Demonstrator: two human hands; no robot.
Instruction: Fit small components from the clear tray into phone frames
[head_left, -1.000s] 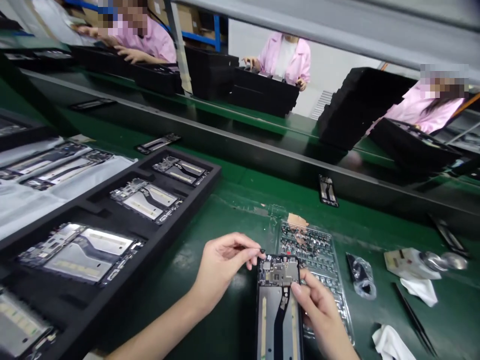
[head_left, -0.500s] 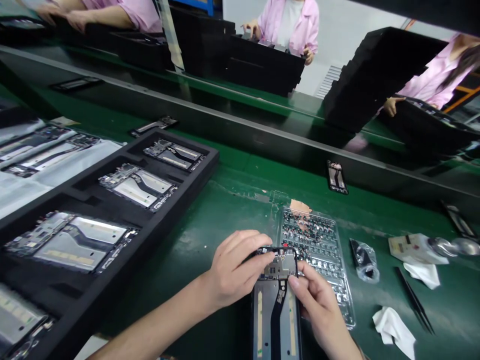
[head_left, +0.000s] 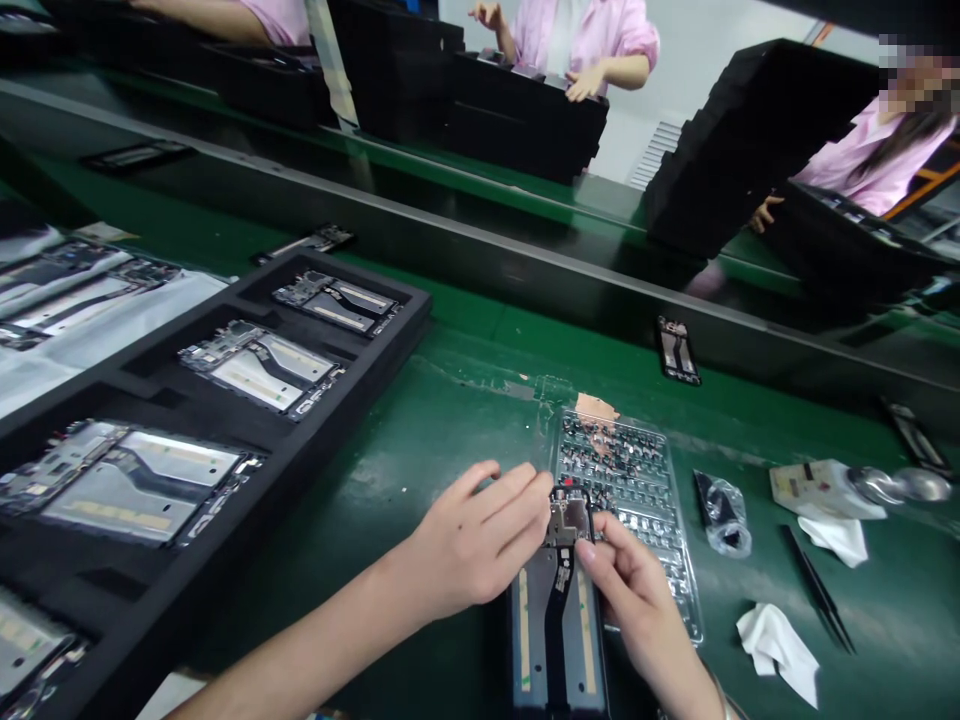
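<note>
An open phone housing [head_left: 556, 625] lies on the green mat, with a metal-shielded circuit board at its far end and a dark flex cable down its silver back. My left hand [head_left: 476, 535] reaches over from the left, its fingertips at the board's far end. Whatever lies under those fingertips is hidden. My right hand [head_left: 637, 600] grips the housing's right edge near the board, thumb on top. Just beyond lies a clear plastic tray of small parts [head_left: 622, 480], touching my right hand's fingers.
A black foam tray [head_left: 300, 450] holding phone housings stands to the left, with a white sheet [head_left: 112, 330] beyond it. Tweezers [head_left: 817, 590], white cloths [head_left: 772, 650] and a small plastic bag [head_left: 722, 515] lie to the right. Co-workers stand beyond a conveyor rail among stacked black foam trays.
My left hand has moved from pinching a small black part at the board's corner to lying across the board's far end. The housing has shifted slightly, and the view has tilted.
</note>
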